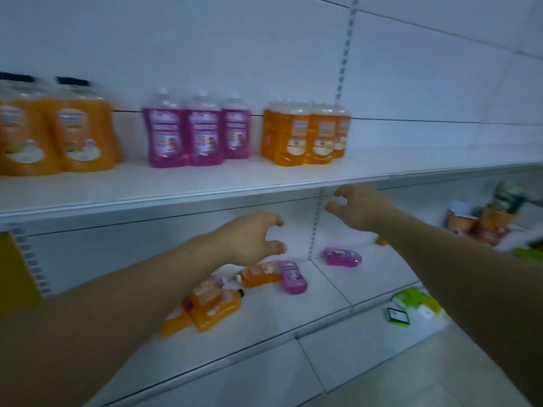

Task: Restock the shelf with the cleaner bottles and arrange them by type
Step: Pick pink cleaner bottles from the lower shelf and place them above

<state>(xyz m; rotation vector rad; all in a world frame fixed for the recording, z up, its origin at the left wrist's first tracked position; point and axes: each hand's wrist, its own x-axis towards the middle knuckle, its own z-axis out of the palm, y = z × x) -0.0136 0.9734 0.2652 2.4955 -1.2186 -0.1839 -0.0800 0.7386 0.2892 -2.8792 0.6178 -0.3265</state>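
- The left hand (249, 237) is reaching forward under the front edge of the white upper shelf board (264, 183), fingers spread and curled, gripping nothing.
- The right hand (360, 207) is hovering higher and further right, its fingertips just below that same shelf edge, likewise loosely spread and empty.
- Between the two hands a clear gap is showing, with the slotted metal upright (316, 227) of the back panel running down behind it.
- Directly below the left hand, an orange plastic cleaner bottle with a pale label (260, 274) is lying flat on the white lower shelf (338, 292), touching a purple plastic bottle (292, 277) lying beside it.
- Nearer the person, under the left forearm, a heap of orange bottles (210, 311) is lying tumbled close to the lower shelf's front edge.
- Below the right hand, a second purple bottle (342, 257) is lying alone near the back wall, with bare shelf around it.
- Above the left hand, three upright purple bottles (197, 133) are standing in a row; above and between the hands, a cluster of small orange bottles (308, 135) is standing; far left, large orange bottles (55, 133) are standing.
- To the right of the small orange cluster, above the right hand, the upper shelf is lying bare.
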